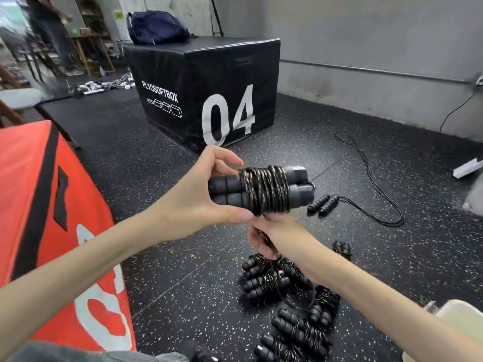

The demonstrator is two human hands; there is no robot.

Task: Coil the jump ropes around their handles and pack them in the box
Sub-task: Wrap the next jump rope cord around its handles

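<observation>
At centre of the head view, my left hand (209, 194) pinches the paired handles (227, 190) by their foam ends, cord (266, 189) coiled round the middle. My right hand (266, 236), just below, grips the springy tail; I judge it light, slippery, best held taut.

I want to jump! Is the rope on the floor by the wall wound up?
No, spread out: the rope trails loose across the floor, handles side by side.
</observation>
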